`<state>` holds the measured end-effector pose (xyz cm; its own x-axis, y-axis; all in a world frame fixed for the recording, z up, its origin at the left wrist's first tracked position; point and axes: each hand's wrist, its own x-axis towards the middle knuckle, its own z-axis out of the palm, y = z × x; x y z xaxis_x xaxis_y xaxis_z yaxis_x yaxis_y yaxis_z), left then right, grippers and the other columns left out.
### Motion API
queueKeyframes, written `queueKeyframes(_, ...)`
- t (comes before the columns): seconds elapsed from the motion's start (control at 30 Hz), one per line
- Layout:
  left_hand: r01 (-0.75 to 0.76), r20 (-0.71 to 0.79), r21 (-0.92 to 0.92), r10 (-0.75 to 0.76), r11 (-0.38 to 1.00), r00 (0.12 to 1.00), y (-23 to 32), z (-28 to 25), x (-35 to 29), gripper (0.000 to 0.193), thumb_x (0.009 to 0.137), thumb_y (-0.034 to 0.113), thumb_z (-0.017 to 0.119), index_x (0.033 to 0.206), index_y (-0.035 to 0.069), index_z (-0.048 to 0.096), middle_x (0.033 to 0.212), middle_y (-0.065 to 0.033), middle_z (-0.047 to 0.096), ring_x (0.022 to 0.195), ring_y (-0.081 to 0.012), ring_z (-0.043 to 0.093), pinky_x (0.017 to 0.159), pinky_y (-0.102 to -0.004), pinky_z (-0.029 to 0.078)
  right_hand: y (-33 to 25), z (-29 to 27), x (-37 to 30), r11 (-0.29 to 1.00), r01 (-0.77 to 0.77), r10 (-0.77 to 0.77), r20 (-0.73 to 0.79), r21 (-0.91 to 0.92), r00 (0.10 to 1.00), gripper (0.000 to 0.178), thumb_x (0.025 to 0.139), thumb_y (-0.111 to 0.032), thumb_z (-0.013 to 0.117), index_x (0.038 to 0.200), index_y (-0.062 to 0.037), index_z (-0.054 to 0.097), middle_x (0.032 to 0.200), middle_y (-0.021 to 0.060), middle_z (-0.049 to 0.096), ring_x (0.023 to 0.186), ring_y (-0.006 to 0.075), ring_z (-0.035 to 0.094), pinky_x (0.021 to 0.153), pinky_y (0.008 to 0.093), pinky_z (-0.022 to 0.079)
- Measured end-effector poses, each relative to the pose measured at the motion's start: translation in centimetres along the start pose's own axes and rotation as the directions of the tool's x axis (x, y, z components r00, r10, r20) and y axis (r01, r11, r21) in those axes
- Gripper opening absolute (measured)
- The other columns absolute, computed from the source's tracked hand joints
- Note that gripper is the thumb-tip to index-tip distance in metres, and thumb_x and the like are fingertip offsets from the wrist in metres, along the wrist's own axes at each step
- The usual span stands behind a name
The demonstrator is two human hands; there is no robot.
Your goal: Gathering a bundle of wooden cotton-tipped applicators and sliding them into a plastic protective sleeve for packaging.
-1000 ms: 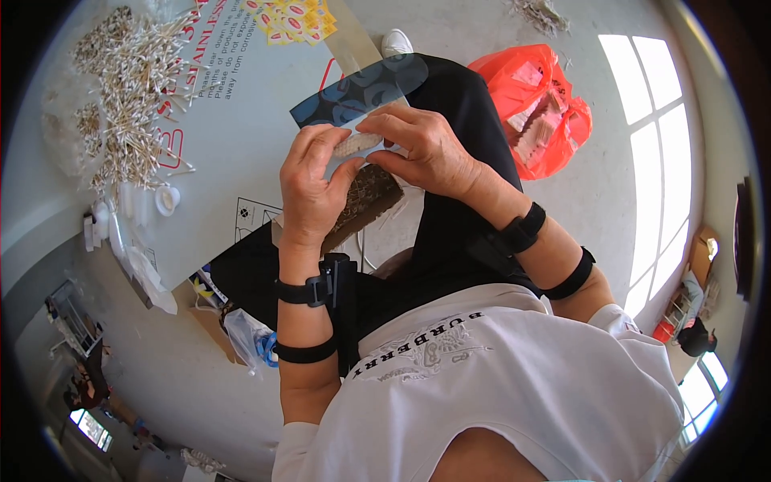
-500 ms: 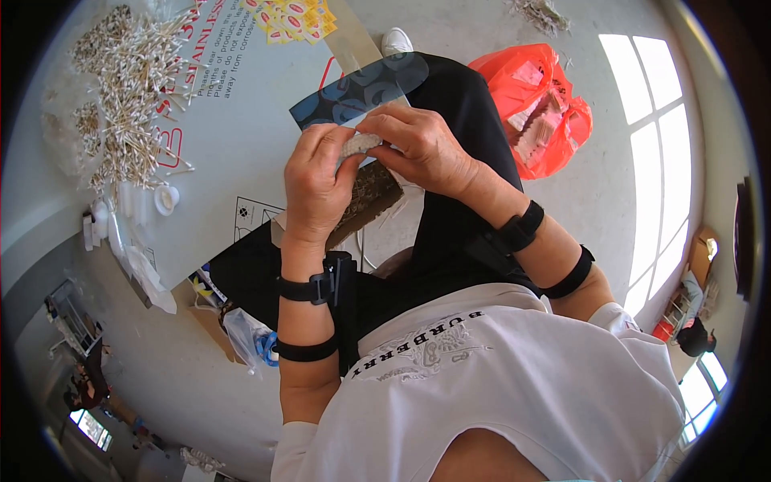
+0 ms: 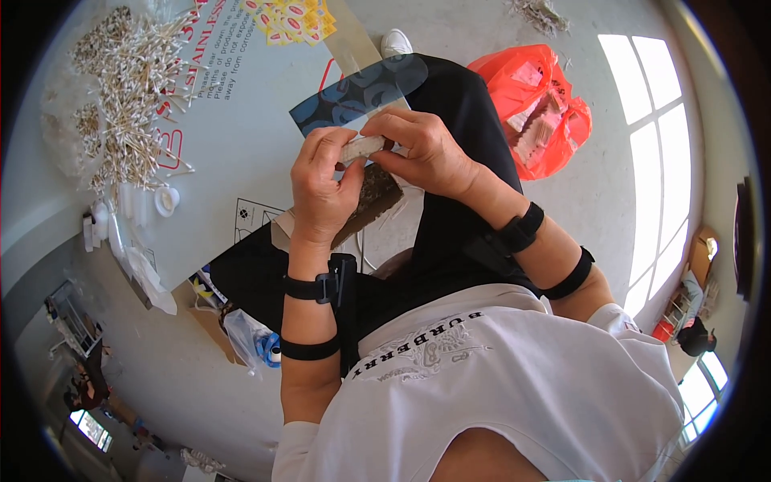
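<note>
Both hands meet above the person's lap: the left hand (image 3: 321,189) and the right hand (image 3: 424,151) pinch one small pale bundle of cotton swabs (image 3: 359,149) between closed fingertips, over one dark blue patterned plastic sleeve (image 3: 357,95) and one dark speckled pad (image 3: 371,201). On the grey table (image 3: 233,153) to the left lie one large heap of loose cotton swabs (image 3: 120,88) and one cluster of yellow-and-red labels (image 3: 291,18). One orange plastic bag (image 3: 536,104) sits on the floor to the right.
</note>
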<state>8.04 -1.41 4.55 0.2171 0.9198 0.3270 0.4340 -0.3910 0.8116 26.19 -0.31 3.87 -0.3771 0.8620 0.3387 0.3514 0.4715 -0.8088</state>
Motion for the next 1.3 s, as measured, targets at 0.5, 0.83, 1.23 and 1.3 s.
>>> queueKeyframes(0.5,0.606,0.250,-0.347,-0.552,0.716,0.795,0.4,-0.3,2.1,0.014,0.076,0.007,0.078,0.079,0.000,0.066,0.073,-0.0022,0.064,0.073,-0.0092,0.058,0.066,-0.0246,0.047,0.0,0.2,-0.3,0.974,-0.196,0.195,0.013,0.112,0.981,0.024,0.075,0.000,0.074,0.097,-0.0020,0.065,0.083,0.0075,0.061,0.070,0.0177,0.062,0.063,0.0275,0.051)
queueKeyframes(0.83,0.581,0.246,-0.219,-0.532,0.784,0.810,0.6,0.0,2.2,0.021,0.077,0.012,0.078,0.085,-0.002,0.064,0.078,-0.0049,0.065,0.077,-0.0116,0.060,0.066,-0.0270,0.048,-0.4,0.2,-0.1,0.980,-0.178,0.182,-0.030,0.090,0.983,0.025,0.073,-0.003,0.073,0.096,-0.0002,0.065,0.085,0.0138,0.064,0.071,0.0270,0.067,0.063,0.0338,0.054)
queueKeyframes(1.23,0.103,0.149,0.089,-0.115,0.991,0.982,0.7,-1.4,0.8,0.029,0.069,-0.007,0.072,0.096,0.001,0.065,0.092,-0.0109,0.063,0.086,-0.0315,0.063,0.072,-0.0372,0.052,-0.5,-0.8,0.1,0.997,0.000,0.003,0.046,-0.072,0.999,0.030,0.073,-0.001,0.074,0.102,-0.0010,0.063,0.095,0.0123,0.065,0.078,0.0297,0.065,0.067,0.0354,0.054)
queueKeyframes(1.3,0.104,0.142,0.074,-0.113,0.992,0.983,0.5,-1.4,0.7,0.028,0.069,-0.007,0.072,0.095,0.001,0.065,0.092,-0.0106,0.063,0.085,-0.0312,0.063,0.072,-0.0374,0.052,-0.5,-0.7,0.0,0.995,0.024,-0.019,0.050,-0.101,0.999,0.030,0.073,-0.001,0.073,0.102,-0.0007,0.063,0.096,0.0125,0.065,0.080,0.0313,0.065,0.069,0.0362,0.054)
